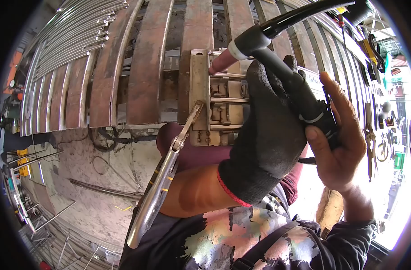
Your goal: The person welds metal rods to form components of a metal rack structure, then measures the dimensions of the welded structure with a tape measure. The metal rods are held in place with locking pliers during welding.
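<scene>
A TIG welding torch (277,65) with a pink nozzle and black body points down-left over a metal jig (198,90) with shiny bars across it. My left hand (270,130), in a black glove with a red cuff, lies against the torch body, its fingers passing behind it. Bare, my right hand (342,135) is closed around the rear of the torch handle, thumb on the near side. Locking pliers (158,189) grip the jig's left edge, their handles slanting toward me. My glove hides the jig's right part.
The slatted metal workbench (145,67) has gaps between its bars. Many thin metal rods (75,33) lie at the far left. Below is a concrete floor (93,153) with cables and a long bar. Several tools hang at the right, including pliers (370,135).
</scene>
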`<state>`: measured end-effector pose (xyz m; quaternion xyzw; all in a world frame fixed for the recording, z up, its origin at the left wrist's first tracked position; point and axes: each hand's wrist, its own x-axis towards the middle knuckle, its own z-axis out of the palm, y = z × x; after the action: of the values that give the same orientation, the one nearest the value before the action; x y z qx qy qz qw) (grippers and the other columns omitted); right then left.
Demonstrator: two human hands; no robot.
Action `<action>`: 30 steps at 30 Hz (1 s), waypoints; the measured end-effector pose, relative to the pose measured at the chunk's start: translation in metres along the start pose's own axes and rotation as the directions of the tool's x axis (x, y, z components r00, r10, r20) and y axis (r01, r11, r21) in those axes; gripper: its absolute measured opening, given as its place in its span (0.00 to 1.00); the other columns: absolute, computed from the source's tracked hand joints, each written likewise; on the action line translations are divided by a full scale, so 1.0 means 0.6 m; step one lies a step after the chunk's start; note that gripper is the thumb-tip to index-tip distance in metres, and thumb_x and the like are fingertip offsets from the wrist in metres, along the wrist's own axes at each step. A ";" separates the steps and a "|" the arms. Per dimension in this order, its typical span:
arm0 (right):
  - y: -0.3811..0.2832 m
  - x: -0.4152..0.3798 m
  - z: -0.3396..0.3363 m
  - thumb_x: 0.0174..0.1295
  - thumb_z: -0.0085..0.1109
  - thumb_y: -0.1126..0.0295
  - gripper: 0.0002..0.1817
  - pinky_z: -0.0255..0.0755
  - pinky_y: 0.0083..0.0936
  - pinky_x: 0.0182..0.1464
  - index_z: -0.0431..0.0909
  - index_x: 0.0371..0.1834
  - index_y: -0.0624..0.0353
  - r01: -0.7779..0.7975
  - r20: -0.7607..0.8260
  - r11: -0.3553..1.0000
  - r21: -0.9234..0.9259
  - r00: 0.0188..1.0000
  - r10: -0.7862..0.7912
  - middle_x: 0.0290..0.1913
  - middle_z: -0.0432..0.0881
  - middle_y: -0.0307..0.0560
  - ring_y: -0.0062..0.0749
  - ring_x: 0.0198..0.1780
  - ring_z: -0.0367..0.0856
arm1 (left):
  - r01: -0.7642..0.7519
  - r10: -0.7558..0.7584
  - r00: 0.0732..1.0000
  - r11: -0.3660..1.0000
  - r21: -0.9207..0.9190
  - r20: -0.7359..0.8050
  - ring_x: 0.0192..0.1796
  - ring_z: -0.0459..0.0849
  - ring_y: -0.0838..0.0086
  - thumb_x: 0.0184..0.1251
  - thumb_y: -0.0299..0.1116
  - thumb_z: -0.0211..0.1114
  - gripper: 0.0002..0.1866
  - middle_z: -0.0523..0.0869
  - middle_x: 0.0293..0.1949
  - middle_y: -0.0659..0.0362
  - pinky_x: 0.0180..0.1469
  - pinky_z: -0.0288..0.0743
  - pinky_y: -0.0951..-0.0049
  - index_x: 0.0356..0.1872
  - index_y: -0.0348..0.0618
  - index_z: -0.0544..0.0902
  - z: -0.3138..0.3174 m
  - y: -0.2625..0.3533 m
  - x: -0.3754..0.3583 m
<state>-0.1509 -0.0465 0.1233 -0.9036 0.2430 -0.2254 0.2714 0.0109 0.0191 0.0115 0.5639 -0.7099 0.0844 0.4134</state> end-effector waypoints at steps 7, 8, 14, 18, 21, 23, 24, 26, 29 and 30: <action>0.001 0.001 -0.001 0.76 0.63 0.77 0.36 0.54 0.49 0.86 0.60 0.84 0.72 0.019 0.011 1.000 -0.016 1.000 -0.019 0.83 0.64 0.74 0.58 0.86 0.60 | -0.008 0.003 0.998 0.998 -0.063 -0.066 0.45 0.85 0.47 0.66 0.30 0.63 0.14 0.83 0.40 0.43 0.59 0.78 0.39 0.48 0.32 0.84 0.007 0.006 0.005; -0.001 0.001 -0.001 0.76 0.63 0.77 0.36 0.54 0.48 0.86 0.60 0.84 0.72 0.015 0.014 1.000 -0.021 1.000 -0.015 0.83 0.64 0.74 0.58 0.86 0.61 | -0.010 0.007 0.998 0.999 -0.042 -0.058 0.45 0.85 0.47 0.66 0.30 0.63 0.14 0.83 0.41 0.43 0.59 0.78 0.39 0.49 0.32 0.84 0.007 0.005 0.007; -0.019 0.006 -0.009 0.74 0.64 0.78 0.35 0.59 0.46 0.84 0.63 0.82 0.73 -0.041 0.080 0.998 -0.054 0.996 0.046 0.81 0.69 0.72 0.56 0.84 0.66 | -0.040 0.041 0.999 0.998 0.041 -0.033 0.46 0.85 0.46 0.66 0.30 0.63 0.15 0.83 0.41 0.43 0.61 0.76 0.35 0.50 0.31 0.84 0.010 0.002 0.001; -0.014 0.011 -0.004 0.71 0.66 0.80 0.35 0.67 0.43 0.79 0.66 0.81 0.74 0.026 0.032 0.996 -0.091 0.999 -0.023 0.77 0.75 0.70 0.54 0.79 0.74 | -0.053 0.058 0.997 0.994 0.094 -0.052 0.46 0.85 0.45 0.66 0.30 0.63 0.16 0.83 0.41 0.43 0.63 0.75 0.32 0.50 0.31 0.84 0.022 -0.001 -0.008; -0.009 0.002 -0.003 0.74 0.63 0.79 0.36 0.55 0.47 0.86 0.61 0.83 0.73 0.023 0.019 0.996 -0.084 1.000 -0.022 0.82 0.67 0.72 0.56 0.85 0.63 | -0.065 0.080 0.993 0.985 0.162 -0.089 0.47 0.85 0.45 0.66 0.30 0.63 0.16 0.83 0.41 0.42 0.64 0.74 0.31 0.51 0.30 0.84 0.039 0.000 -0.015; -0.008 0.001 -0.003 0.74 0.62 0.80 0.36 0.55 0.47 0.86 0.60 0.83 0.73 0.025 0.016 0.995 -0.094 1.000 -0.024 0.82 0.67 0.72 0.56 0.85 0.63 | -0.065 0.082 0.993 0.980 0.186 -0.085 0.47 0.85 0.44 0.66 0.30 0.63 0.16 0.83 0.41 0.42 0.65 0.73 0.29 0.51 0.30 0.84 0.041 -0.001 -0.014; -0.007 0.001 -0.002 0.74 0.62 0.80 0.36 0.55 0.48 0.86 0.60 0.83 0.73 0.027 0.014 0.995 -0.097 1.000 -0.026 0.82 0.67 0.72 0.56 0.85 0.63 | -0.071 0.087 0.994 0.977 0.199 -0.072 0.47 0.85 0.44 0.66 0.30 0.62 0.17 0.83 0.41 0.42 0.65 0.73 0.29 0.52 0.30 0.84 0.034 -0.001 -0.008; -0.006 0.001 -0.002 0.74 0.63 0.80 0.36 0.55 0.47 0.86 0.60 0.83 0.73 0.035 0.013 0.995 -0.092 0.999 -0.034 0.82 0.67 0.72 0.56 0.86 0.63 | -0.060 0.069 0.996 0.984 0.169 -0.049 0.48 0.85 0.44 0.67 0.30 0.62 0.17 0.83 0.42 0.41 0.66 0.73 0.29 0.52 0.29 0.84 0.015 0.004 0.004; -0.005 0.002 -0.002 0.73 0.64 0.80 0.36 0.58 0.47 0.85 0.61 0.83 0.73 0.051 0.003 0.994 -0.098 0.999 -0.051 0.81 0.68 0.71 0.56 0.84 0.65 | -0.073 0.090 0.993 0.973 0.220 -0.071 0.48 0.85 0.44 0.67 0.30 0.61 0.16 0.83 0.42 0.41 0.66 0.73 0.29 0.51 0.29 0.83 0.029 -0.001 -0.002; -0.005 0.003 -0.001 0.72 0.65 0.80 0.36 0.60 0.46 0.83 0.62 0.82 0.74 0.061 -0.010 0.993 -0.106 0.998 -0.062 0.80 0.70 0.71 0.56 0.83 0.68 | -0.064 0.079 0.995 0.975 0.211 -0.065 0.48 0.85 0.44 0.68 0.30 0.61 0.16 0.83 0.41 0.41 0.66 0.73 0.30 0.51 0.29 0.83 0.031 0.000 -0.006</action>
<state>-0.1488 -0.0454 0.1258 -0.9222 0.2284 -0.2267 0.2146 0.0018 0.0109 -0.0027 0.5748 -0.7014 0.1936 0.3744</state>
